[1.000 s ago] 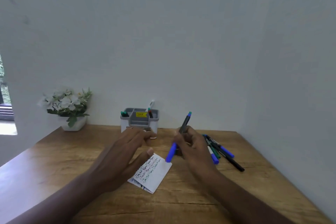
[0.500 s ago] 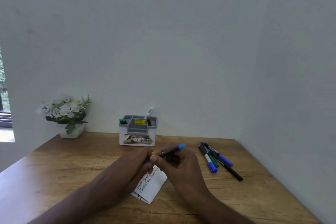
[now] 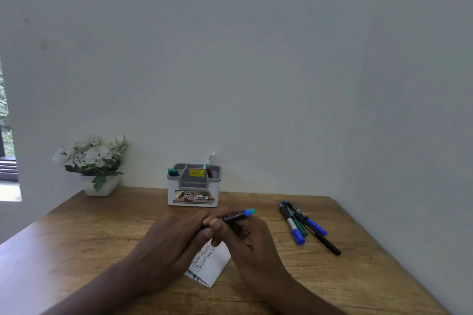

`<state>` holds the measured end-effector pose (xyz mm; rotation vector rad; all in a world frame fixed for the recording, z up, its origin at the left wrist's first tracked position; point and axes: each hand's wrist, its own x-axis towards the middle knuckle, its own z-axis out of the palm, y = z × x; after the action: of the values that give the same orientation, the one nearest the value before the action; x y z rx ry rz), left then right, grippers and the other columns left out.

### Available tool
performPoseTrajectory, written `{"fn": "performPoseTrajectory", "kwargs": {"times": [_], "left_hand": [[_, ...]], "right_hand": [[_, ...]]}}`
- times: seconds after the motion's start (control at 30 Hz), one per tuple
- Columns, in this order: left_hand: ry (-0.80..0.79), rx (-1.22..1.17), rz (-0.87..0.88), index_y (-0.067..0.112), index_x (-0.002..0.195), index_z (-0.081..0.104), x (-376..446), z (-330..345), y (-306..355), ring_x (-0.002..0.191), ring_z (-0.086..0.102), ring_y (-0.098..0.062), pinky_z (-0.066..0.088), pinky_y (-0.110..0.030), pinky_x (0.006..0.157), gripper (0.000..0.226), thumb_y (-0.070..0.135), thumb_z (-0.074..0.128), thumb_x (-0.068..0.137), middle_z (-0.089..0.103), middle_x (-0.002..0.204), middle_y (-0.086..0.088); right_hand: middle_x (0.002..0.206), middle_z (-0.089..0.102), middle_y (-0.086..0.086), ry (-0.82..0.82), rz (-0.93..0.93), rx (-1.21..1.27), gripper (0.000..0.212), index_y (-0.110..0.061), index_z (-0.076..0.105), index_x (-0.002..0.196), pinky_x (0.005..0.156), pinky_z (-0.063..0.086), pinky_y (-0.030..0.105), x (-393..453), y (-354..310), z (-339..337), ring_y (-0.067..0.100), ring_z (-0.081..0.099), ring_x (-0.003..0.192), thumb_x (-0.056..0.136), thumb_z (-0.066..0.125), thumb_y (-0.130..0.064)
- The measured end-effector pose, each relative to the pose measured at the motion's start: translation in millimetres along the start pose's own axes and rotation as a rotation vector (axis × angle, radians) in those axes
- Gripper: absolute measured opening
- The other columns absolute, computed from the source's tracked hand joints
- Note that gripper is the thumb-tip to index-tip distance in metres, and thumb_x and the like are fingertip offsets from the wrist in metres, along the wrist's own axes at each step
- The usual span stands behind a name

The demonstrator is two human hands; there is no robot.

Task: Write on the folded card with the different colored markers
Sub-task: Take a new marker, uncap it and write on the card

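both hands [image 3: 217,235] are gripping a dark marker [image 3: 234,216] just above the folded card [image 3: 213,267], which is lying mid-worktop [image 3: 102,225]; spare markers [image 3: 304,225] are lying at three o'clock.

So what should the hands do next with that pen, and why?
Probably pull the cap off. Both hands, left hand and right hand, grip the marker above the folded card, and its tip isn't showing, so it can't write yet.
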<state>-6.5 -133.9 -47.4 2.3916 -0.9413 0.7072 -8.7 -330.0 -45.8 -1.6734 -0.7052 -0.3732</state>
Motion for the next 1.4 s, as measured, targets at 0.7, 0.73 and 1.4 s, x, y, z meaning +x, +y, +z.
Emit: {"fn": "performPoseTrajectory", "kwargs": {"times": [0.7, 0.73, 1.4], "left_hand": [[-0.174, -0.014, -0.099, 0.059, 0.123, 0.06, -7.1, -16.1, -46.9, 0.075, 0.059, -0.008, 0.051, -0.035, 0.066, 0.029, 0.069, 0.04, 0.103, 0.061, 0.081, 0.013], [-0.203, -0.005, -0.087, 0.06, 0.125, 0.059, -6.0, -16.1, -48.0, 0.077, 0.059, -0.006, 0.05, -0.033, 0.067, 0.027, 0.065, 0.042, 0.105, 0.062, 0.083, 0.015], [-0.395, 0.132, -0.069, 0.065, 0.134, 0.052, -7.5, -6.7, -57.9, 0.092, 0.055, 0.008, 0.049, -0.03, 0.074, 0.04, 0.077, 0.052, 0.096, 0.051, 0.094, 0.049]], "right_hand": [[0.096, 0.08, 0.019, 0.121, 0.355, 0.33, 0.02, 0.001, 0.064, 0.108, 0.081, 0.065, 0.038, 11.1, -5.9, -30.7, 0.03, 0.08, 0.085, 0.097, 0.069, -0.016], [0.095, 0.08, 0.018, 0.094, 0.359, 0.292, 0.019, 0.001, 0.065, 0.107, 0.079, 0.065, 0.037, 9.5, -5.9, -29.5, 0.029, 0.08, 0.085, 0.093, 0.074, -0.009], [0.079, 0.08, -0.007, -0.225, 0.4, -0.312, 0.004, -0.021, 0.079, 0.081, 0.066, 0.058, 0.02, -5.3, 0.3, -7.8, 0.0, 0.071, 0.067, 0.083, 0.08, -0.017]]}}
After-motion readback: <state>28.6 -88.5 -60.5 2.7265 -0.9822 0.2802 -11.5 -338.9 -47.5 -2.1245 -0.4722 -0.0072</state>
